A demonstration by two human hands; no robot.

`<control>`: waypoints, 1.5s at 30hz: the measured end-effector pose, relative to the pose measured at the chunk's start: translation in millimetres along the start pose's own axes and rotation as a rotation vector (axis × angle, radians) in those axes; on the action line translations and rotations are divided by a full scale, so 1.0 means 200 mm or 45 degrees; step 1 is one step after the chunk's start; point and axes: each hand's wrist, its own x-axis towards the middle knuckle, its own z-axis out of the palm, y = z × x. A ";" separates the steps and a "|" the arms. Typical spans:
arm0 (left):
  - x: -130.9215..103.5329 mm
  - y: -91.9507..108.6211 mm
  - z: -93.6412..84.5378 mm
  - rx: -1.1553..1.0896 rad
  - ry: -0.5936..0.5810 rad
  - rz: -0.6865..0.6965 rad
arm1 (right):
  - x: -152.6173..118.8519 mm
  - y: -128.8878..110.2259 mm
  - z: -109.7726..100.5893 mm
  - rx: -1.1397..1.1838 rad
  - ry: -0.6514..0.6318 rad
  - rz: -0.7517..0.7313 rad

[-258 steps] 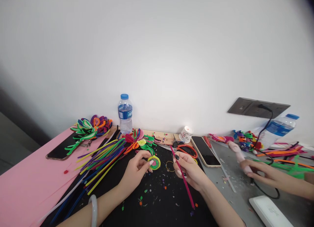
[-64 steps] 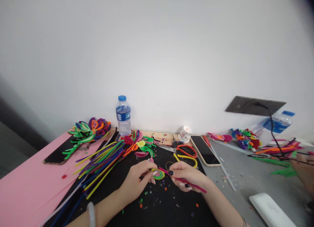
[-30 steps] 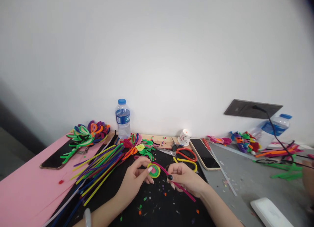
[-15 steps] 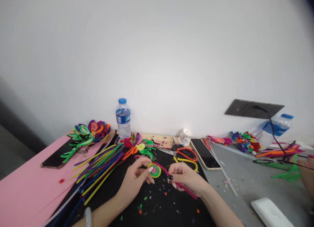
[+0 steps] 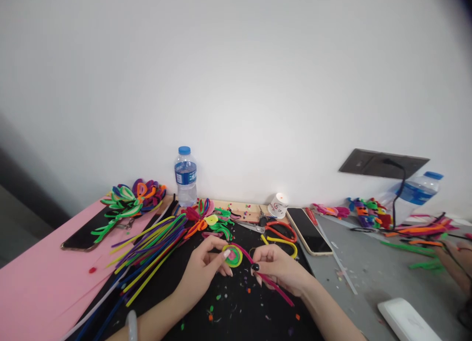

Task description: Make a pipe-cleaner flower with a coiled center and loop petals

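Between the thumb and fingers of my left hand [image 5: 206,265] is a flat coiled disc [image 5: 233,262] with a pink centre, a green ring and a yellow-green outer ring. My right hand [image 5: 276,267] pinches a magenta pipe cleaner [image 5: 278,290]. One end of this strip lies along the top edge of the disc, and the other sticks out below my right hand to the lower right. Both hands are over the black mat [image 5: 236,321], which has small coloured scraps on it.
Pipe cleaners [image 5: 151,252] lie left; a water bottle [image 5: 186,179] stands behind. Orange-handled scissors [image 5: 280,231], a paper cup [image 5: 278,206] and a phone [image 5: 309,231] sit behind my right hand. Another person's hand [image 5: 455,262] is at the right beyond a white box [image 5: 407,320].
The magenta strip now curves closer around the disc's upper edge, and its free end has shifted slightly. At the right, the other person's hand has moved left among the pipe cleaners.
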 end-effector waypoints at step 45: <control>-0.04 -0.06 0.08 -0.278 -0.013 -0.179 | 0.03 0.07 0.11 -0.065 -0.046 -0.078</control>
